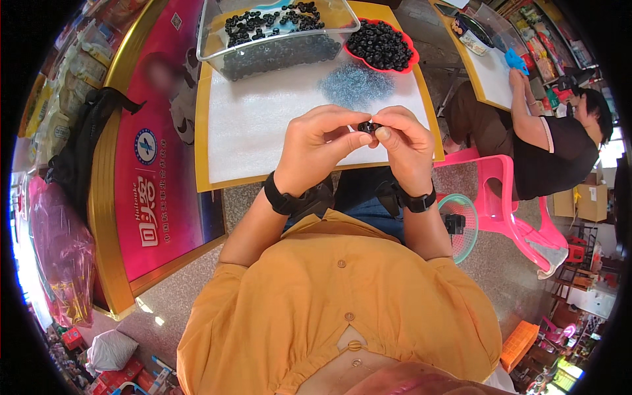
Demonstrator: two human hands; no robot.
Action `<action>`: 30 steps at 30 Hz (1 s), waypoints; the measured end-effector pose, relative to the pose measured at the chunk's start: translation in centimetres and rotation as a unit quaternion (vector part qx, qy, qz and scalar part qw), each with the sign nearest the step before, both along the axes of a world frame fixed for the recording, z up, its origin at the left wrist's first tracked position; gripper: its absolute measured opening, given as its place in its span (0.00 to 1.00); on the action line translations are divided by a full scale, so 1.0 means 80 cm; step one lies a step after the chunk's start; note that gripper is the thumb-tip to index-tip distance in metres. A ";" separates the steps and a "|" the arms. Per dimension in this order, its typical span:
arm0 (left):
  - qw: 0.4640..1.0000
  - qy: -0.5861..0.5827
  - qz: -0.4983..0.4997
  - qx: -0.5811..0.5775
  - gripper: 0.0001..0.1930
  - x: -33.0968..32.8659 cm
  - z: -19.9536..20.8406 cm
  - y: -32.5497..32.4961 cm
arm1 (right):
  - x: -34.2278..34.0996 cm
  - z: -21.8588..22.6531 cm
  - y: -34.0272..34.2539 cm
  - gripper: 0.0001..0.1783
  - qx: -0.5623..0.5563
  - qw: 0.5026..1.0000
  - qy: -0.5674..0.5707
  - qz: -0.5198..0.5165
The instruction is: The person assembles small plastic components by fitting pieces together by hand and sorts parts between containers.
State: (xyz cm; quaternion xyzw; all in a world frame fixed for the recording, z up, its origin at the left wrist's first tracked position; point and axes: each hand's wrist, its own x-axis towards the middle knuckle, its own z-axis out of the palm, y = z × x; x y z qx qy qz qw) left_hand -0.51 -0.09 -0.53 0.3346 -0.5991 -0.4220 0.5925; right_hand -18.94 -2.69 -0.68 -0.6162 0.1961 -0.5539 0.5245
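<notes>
Over the counter, near its front edge, the left hand and right hand meet, fingertips clamped on a black piece. Something that small, held only by fingertips, could slip if either pinch loosens, and might roll off that edge. Its long axis seems to run roughly left to right; fingers cover its ends, so I cannot tell which way it points.

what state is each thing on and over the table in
left hand, closed in a pinch
right hand, closed in a pinch
small black pieces, held between both hands' fingers
clear box, lidless, partly filled
red dish, uncovered, heaped
blue bits, loosely spread
</notes>
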 end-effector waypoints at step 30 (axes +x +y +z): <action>0.973 -0.144 0.126 -0.126 0.16 -0.007 0.004 0.002 | 0.002 -0.013 -0.004 0.10 0.135 0.983 -0.091 0.081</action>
